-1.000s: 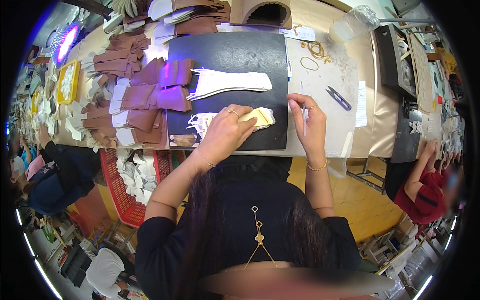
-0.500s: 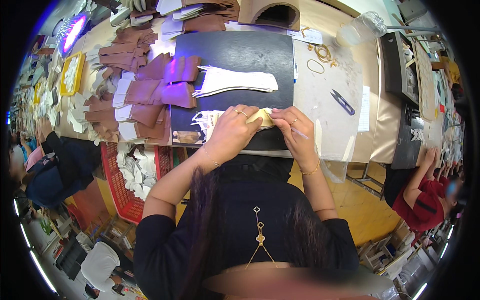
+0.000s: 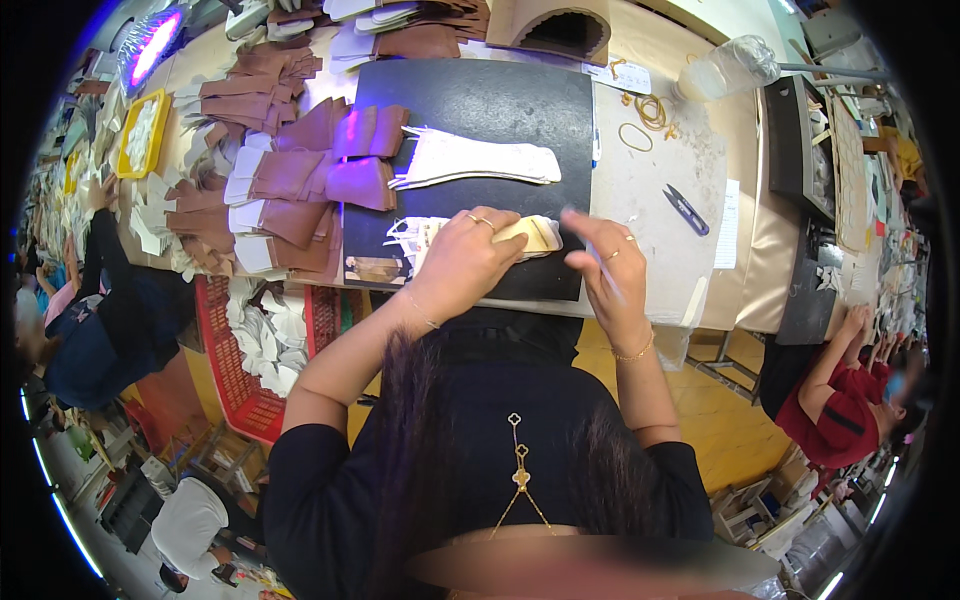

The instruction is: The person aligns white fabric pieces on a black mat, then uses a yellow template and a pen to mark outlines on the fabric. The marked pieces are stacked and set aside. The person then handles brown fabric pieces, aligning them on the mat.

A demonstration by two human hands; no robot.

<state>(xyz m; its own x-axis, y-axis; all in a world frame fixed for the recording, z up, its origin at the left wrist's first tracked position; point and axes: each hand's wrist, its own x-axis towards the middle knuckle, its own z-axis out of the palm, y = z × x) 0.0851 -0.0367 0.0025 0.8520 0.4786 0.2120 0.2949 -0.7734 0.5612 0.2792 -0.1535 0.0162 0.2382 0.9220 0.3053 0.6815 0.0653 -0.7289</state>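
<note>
My left hand lies over a stack of pale, strap-shaped pieces near the front of the black mat. Its thumb and fingers grip a yellowish piece at the right end, and the palm hides the middle. Just right of that end, my right hand is raised, its fingertips smeared by motion. A thin pale stick runs along its fingers; its exact kind is unclear. Farther back on the mat rests another stack of white strap-shaped pieces with thin ends at the left.
Brown pieces with white ends are piled left of the mat. Thread snips, rubber bands and a plastic bottle lie to the right. A red basket of white scraps stands below the table's left front. Other people sit at both sides.
My right hand has pulled away to the right from the yellowish piece, where its fingers were pinching a white bit. My left hand stays on the stack.
</note>
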